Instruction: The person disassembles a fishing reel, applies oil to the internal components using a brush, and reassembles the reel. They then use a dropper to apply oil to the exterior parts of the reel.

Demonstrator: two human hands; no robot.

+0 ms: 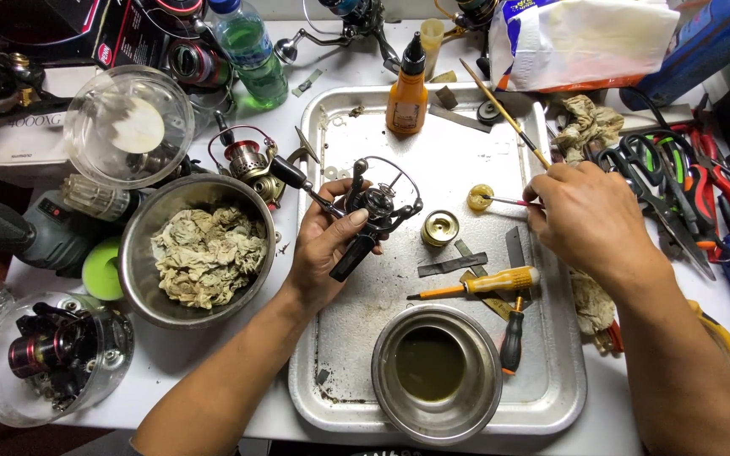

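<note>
Steel cup (435, 371) w/ dark liquid sits at tray's (331, 397) near edge. L hand (324, 249) grips black fishing reel (376, 211) mid-tray, fingers closed round its foot. R hand (589, 215) pinches thin brush (504, 200), tip in small yellow pot (480, 197). Brass spool (439, 228) between; yellow screwdriver (479, 285) near R edge.

The right hand (589, 215) hides the brush's (509, 201) handle end, and rags hide the bowl's (141, 253) inside.

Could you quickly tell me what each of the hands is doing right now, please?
Left hand: closed around a black fishing reel.
Right hand: closed on a thin brush, its tip at a small yellow pot.
</note>
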